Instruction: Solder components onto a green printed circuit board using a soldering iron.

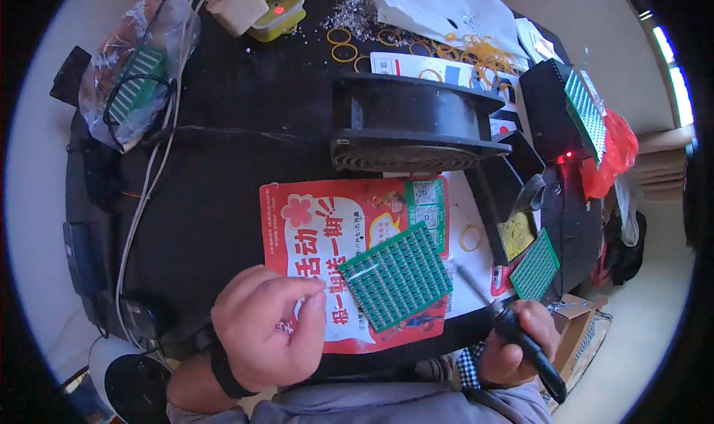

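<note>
A green circuit board [398, 279] with rows of small parts lies tilted on a red and white printed sheet [279, 208]. Just left of the board, my left hand [268, 323] is closed, thumb and forefinger pinched together. Whatever sits at those fingertips is too small to make out. My right hand [520, 342] grips the black handle of a soldering iron [513, 327]. The metal tip points up and left, close to the board's right edge. Beyond the right hand, a second green board [535, 266] leans by a yellow sponge [518, 236] in a black holder [506, 178].
Behind the sheet stands a black fan [420, 119]. Rubber bands [476, 52] and loose metal bits [353, 16] lie at the back. A plastic bag with boards [137, 74] and white cables [141, 201] are at left. A black box [547, 104] with a red light stands right.
</note>
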Tool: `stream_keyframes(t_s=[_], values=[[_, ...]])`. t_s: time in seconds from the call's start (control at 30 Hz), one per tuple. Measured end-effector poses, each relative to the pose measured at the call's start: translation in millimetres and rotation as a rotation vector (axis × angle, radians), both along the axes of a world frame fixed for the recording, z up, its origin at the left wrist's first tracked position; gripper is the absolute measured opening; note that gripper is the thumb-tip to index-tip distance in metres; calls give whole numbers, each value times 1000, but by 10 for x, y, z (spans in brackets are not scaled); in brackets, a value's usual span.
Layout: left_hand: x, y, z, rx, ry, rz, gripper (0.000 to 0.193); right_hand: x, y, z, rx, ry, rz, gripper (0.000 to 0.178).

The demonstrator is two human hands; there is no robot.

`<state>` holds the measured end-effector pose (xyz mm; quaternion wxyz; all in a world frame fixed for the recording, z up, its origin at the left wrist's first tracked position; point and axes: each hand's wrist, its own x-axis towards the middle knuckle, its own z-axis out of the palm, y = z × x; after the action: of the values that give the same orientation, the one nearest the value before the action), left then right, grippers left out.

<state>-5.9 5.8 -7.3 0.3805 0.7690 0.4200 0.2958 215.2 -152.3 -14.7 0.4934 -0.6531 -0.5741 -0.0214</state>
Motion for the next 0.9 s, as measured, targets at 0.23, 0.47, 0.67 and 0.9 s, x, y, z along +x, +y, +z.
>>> stream_keyframes(t_s=[0.23,0.47,0.67,0.9], values=[[81,-88,-120,-176,-35,-69,11,-96,84,-202,-3,123,239,45],[202,-85,-180,-23,33,-280,16,-86,-42,-276,115,156,139,40],[190,-63,-243,5,-69,-319,17,-70,-13,-356,103,154,180,46],[111,-64,-80,3,96,-215,21,81,-105,-230,-172,211,444,62]])
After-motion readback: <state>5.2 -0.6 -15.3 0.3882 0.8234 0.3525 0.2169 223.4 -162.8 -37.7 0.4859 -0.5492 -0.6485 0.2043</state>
